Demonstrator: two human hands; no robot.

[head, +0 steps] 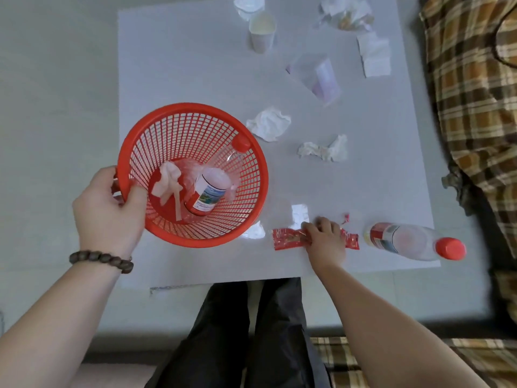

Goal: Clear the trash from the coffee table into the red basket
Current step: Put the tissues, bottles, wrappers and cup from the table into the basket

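My left hand (107, 212) grips the rim of the red basket (140, 135), held tilted over the table's near left part. Inside it lie a plastic bottle with a red cap (212, 186) and a crumpled tissue (167, 183). My right hand (326, 239) presses down on a long red wrapper (288, 239) near the table's front edge, fingers closing on it. To its right lies another plastic bottle with a red cap (414, 243). Two crumpled tissues (270, 124) (324, 149) sit mid-table.
On the white coffee table (181, 65), farther back, lie a clear plastic bag (319, 75), a paper cup (261, 32), a white lid (249, 4), a folded napkin (375, 54) and a crumpled wrapper (347, 15). A plaid sofa (475, 93) borders the right side. My legs are below the front edge.
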